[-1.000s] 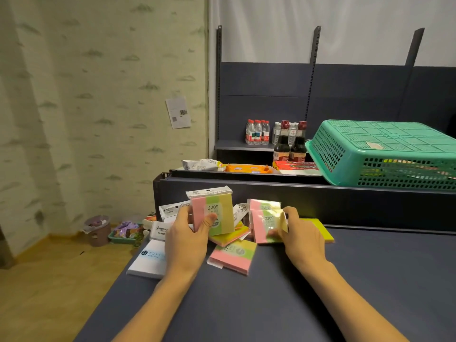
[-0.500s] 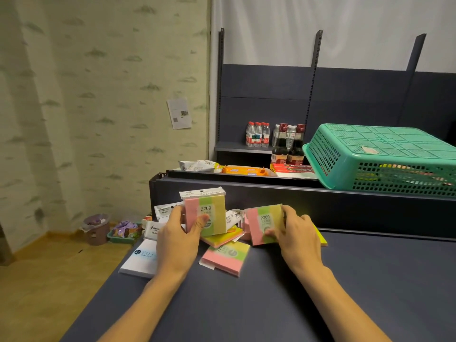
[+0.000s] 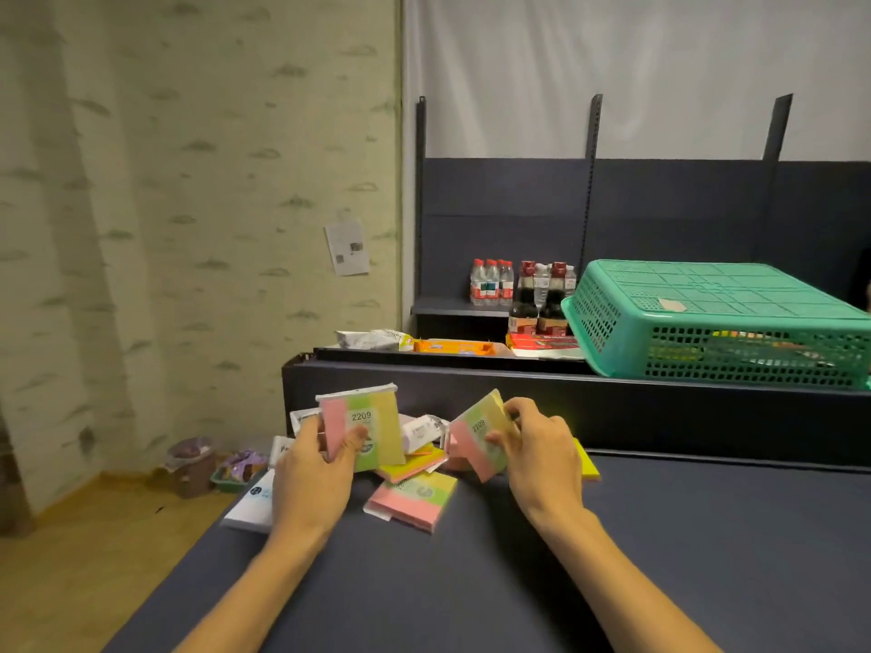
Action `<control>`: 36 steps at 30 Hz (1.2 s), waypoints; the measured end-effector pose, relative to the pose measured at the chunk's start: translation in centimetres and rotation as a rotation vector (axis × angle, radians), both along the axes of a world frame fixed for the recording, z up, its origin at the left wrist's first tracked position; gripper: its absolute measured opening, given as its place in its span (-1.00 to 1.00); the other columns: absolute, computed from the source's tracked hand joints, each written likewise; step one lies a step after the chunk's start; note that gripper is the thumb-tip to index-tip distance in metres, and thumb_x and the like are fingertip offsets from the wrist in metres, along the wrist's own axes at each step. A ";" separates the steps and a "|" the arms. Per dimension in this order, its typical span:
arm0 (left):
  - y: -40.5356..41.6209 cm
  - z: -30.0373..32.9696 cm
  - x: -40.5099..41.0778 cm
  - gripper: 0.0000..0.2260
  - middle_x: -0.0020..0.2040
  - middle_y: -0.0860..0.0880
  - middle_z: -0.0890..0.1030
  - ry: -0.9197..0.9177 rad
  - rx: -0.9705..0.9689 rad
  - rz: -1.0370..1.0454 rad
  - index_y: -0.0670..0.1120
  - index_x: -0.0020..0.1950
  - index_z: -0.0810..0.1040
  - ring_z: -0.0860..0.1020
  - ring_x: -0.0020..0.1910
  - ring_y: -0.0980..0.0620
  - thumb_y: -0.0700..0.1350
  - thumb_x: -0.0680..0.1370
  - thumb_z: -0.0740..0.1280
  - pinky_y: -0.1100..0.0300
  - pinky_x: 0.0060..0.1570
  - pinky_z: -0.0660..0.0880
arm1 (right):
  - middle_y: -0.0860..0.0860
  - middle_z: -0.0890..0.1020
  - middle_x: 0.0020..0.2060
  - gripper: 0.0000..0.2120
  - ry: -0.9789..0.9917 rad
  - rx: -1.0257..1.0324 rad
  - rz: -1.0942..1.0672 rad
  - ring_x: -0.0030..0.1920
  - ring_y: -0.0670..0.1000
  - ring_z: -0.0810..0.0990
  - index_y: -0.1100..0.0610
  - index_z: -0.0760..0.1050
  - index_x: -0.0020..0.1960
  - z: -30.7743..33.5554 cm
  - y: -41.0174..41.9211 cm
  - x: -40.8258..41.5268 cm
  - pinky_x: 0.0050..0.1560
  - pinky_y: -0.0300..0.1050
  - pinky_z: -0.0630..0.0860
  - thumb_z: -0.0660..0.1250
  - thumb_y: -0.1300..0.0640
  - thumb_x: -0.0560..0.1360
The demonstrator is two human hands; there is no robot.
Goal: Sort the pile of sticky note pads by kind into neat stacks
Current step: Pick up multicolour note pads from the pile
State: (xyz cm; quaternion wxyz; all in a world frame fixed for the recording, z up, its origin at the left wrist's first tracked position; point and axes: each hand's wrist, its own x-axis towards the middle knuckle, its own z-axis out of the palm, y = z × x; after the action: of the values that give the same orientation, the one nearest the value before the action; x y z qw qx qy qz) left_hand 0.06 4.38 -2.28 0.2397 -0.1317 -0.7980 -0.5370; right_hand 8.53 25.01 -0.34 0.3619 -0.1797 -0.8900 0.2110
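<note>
Your left hand [image 3: 313, 468] covers the lower left corner of the upright pad [image 3: 366, 428] and part of the white pad [image 3: 254, 504] at its 7 o'clock. Your right hand [image 3: 542, 452] hides most of the yellow pad [image 3: 587, 461] and one edge of the tilted pad [image 3: 476, 438]. Print on the white packets [image 3: 422, 428] is too small to read. Contents under the green basket [image 3: 707, 322] are indistinct; its 3 o'clock end is cut off.

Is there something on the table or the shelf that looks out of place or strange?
Yes. The green plastic basket on the ledge lies upside down, covering some items. On the table, the sticky note pads are still a loose, crooked pile, and one striped pad lies askew apart from it.
</note>
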 end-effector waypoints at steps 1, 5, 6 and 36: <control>-0.1 -0.1 0.0 -0.75 -0.12 0.00 0.63 -0.017 -0.023 -0.005 -0.05 0.03 0.55 0.53 -0.11 -0.02 0.09 0.50 0.34 0.07 -0.11 0.50 | 0.08 0.59 0.03 -0.66 0.011 -0.006 0.000 0.03 0.10 0.50 0.04 0.43 0.21 0.1 0.1 0.2 -0.06 0.00 0.51 0.39 0.03 0.48; -0.7 0.1 -0.1 -0.73 -0.02 -0.08 0.64 -0.068 -0.134 -0.023 -0.06 0.09 0.56 0.52 -0.03 -0.08 0.09 0.56 0.26 0.04 -0.03 0.48 | 0.06 0.65 -0.05 -0.76 0.084 -0.134 -0.021 -0.03 0.10 0.59 0.04 0.46 0.14 0.3 0.3 1.0 -0.11 -0.01 0.52 0.36 0.01 0.51; -0.9 0.2 -0.1 -0.73 0.01 -0.09 0.64 -0.088 -0.145 -0.032 -0.07 0.09 0.55 0.54 0.00 -0.11 0.09 0.58 0.24 0.04 -0.01 0.48 | 0.06 0.66 -0.07 -0.78 0.092 -0.178 -0.020 -0.04 0.10 0.60 0.05 0.47 0.11 0.3 0.3 1.3 -0.09 0.02 0.53 0.36 0.02 0.51; 10.9 -1.2 14.4 -0.56 0.10 -0.16 0.59 -0.223 -0.402 -0.391 -0.14 0.12 0.53 0.53 0.03 -0.15 0.10 0.65 -0.04 0.09 -0.07 0.39 | 0.07 0.62 -0.03 -0.78 0.068 -0.598 -0.432 -0.06 0.04 0.59 0.20 0.56 0.11 -2.0 4.9 22.0 -0.11 -0.09 0.49 0.34 0.10 0.54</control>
State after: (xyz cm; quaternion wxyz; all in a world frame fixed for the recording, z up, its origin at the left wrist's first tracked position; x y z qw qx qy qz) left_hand 14.43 15.23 -3.45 0.0118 -0.2678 -0.8693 -0.4153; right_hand 30.49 29.91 -2.34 0.3590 -0.4541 -0.7180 0.3865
